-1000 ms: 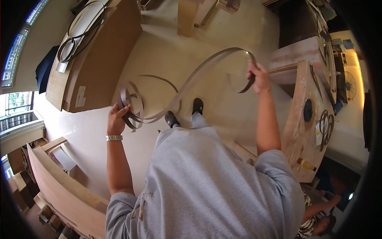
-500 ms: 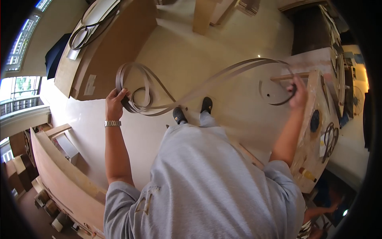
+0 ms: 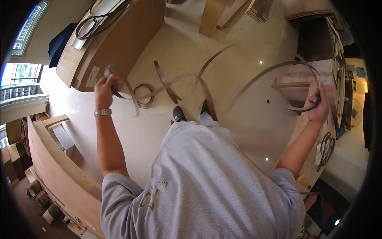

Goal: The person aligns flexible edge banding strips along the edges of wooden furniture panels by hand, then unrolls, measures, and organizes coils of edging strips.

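Observation:
A long, thin brown strip that looks like edge banding (image 3: 294, 62) hangs in loose, twisting loops between my hands. My left hand (image 3: 104, 92), with a metal watch on its wrist, is closed around one part of it at the left. Out to the right, my right hand (image 3: 318, 105) grips the other part, and a short curved tail sticks out to the left of the fingers. The middle loops are blurred by motion. Below the strip at left, a small brown coil (image 3: 146, 104) appears to lie on the floor.
A large brown panelled box (image 3: 123, 44) stands at upper left, with dark strip loops (image 3: 85, 28) on top. A workbench (image 3: 308, 137) is at right, holding another coil (image 3: 327, 149). A curved wooden piece (image 3: 63, 171) stands at lower left. Boards (image 3: 258, 10) lie at the top.
My hands have moved farther apart, the left one leftward and the right one rightward. The strip's loops at my left hand have opened and spread across the middle.

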Tool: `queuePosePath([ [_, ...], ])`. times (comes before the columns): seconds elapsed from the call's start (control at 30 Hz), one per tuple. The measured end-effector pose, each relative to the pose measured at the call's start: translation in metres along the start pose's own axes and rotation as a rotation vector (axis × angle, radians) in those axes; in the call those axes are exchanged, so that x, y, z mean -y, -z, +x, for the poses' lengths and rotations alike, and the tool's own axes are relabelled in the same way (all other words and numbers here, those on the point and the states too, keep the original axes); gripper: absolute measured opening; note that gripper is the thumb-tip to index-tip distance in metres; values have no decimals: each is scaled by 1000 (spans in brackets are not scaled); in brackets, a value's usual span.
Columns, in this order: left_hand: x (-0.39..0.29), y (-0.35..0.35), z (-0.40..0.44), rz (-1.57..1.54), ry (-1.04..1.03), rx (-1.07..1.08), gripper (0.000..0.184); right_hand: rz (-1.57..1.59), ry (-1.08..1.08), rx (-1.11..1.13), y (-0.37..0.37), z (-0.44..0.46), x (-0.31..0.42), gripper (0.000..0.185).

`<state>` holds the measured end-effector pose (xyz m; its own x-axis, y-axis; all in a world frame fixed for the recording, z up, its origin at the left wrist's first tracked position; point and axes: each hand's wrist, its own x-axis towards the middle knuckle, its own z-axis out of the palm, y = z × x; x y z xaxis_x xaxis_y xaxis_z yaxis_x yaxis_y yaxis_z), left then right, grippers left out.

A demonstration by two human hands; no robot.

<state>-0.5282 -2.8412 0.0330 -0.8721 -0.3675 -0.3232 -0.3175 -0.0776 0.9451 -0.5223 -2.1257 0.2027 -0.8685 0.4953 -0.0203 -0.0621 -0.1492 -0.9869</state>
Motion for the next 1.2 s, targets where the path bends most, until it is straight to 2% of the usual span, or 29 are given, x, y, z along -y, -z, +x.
queuePosePath([
  [0.13,-71,19,-17,116,-120,-23,21,-267,-180,-26,-18,-6,-49,27],
  [0.23,-119,32,-35,71,-208,-99,24,-306,-283,13,-27,-8,-88,41],
  [0.33,-160,41,-57,145,-324,-137,34,-586,-224,123,-7,0,-129,55],
  [0.43,-179,54,-65,179,-400,-188,34,-734,-90,250,-25,-19,-147,60],
  [0.63,-170,54,-71,280,-368,-194,38,-1214,-45,296,-7,-4,-169,41],
  [0.73,-154,53,-73,256,-310,-186,39,-1247,-361,349,-16,-7,-143,37],
  [0.83,-141,63,-72,219,-266,-175,38,-1256,-302,332,-17,-8,-124,37],
  [0.93,-136,72,-74,196,-267,-170,36,-1070,-209,250,-19,-6,-105,38],
  [1.0,-132,83,-73,170,-276,-164,36,-911,-151,195,-35,-8,-82,40],
  [1.2,-137,93,-78,161,-302,-194,36,-866,93,158,-98,-11,-20,38],
])
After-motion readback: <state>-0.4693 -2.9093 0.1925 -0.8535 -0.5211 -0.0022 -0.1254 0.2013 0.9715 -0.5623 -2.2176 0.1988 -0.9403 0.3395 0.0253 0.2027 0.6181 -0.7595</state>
